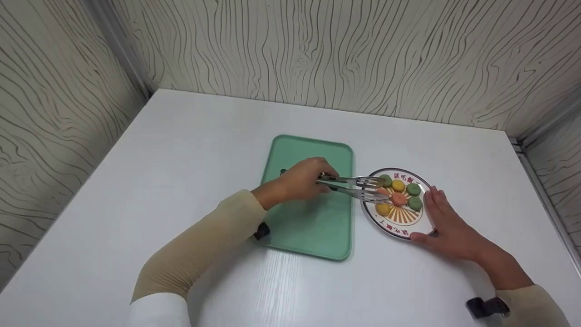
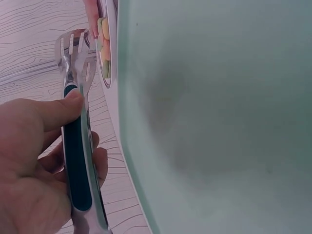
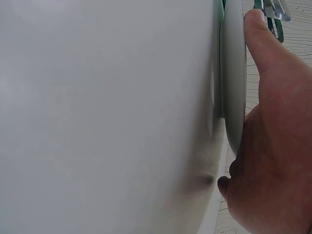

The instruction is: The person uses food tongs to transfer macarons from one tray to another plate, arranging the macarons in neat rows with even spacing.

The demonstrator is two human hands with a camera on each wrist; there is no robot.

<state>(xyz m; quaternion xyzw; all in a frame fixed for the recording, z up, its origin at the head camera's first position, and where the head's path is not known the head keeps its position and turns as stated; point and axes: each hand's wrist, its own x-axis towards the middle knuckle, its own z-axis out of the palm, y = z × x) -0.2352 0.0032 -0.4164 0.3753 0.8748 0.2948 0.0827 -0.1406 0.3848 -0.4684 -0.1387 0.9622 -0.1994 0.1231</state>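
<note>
My left hand [image 1: 305,180] grips metal tongs [image 2: 78,156] with dark green handle inlays and slotted, fork-like ends. In the head view the tongs point right, their ends spread a little apart over the left side of a round plate [image 1: 426,222]. Several macarons, green, yellow and orange, sit on this plate; the tong ends partly cover an orange macaron [image 1: 382,192] and a green macaron [image 1: 386,180]. My right hand [image 1: 454,234] holds the plate by its right rim, thumb at the near edge and fingers along the far right. The right wrist view shows the thumb [image 3: 261,39] against the rim.
A green rectangular tray [image 1: 313,236] lies under my left forearm, just left of the plate. Both stand on a white table [image 1: 204,136]. Wood-grain patterned panels [image 1: 317,54] rise behind the table and along its sides.
</note>
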